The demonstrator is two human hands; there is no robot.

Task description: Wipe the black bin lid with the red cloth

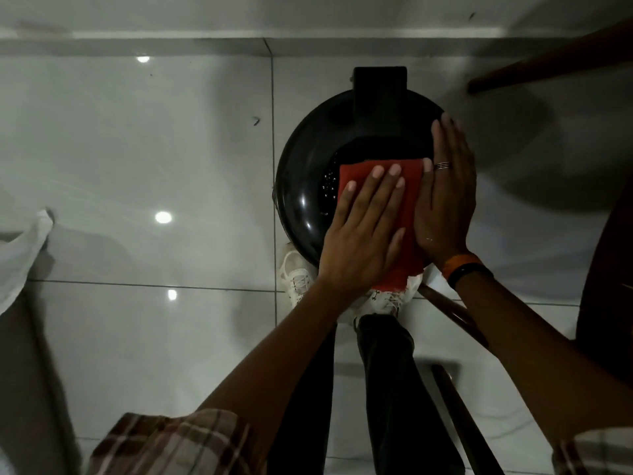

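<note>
The round black bin lid point(308, 186) lies shut on the bin, seen from straight above, with its hinge block point(379, 87) at the far side. A red cloth point(409, 200) is spread over the lid's near half and hangs off the near rim. My left hand point(363, 234) presses flat on the cloth, fingers spread and pointing away from me. My right hand point(445, 200) lies flat on the lid's right side, against the cloth's right edge, with a ring on one finger and an orange and black band on the wrist. Small bright specks show on the lid left of the cloth.
The bin stands on glossy white floor tiles near the wall. My white shoes point(298, 275) are at its near rim. Dark wooden furniture legs point(548, 60) point(455, 313) and a dark rounded edge point(609, 269) crowd the right. A white fabric point(20, 255) hangs at the left.
</note>
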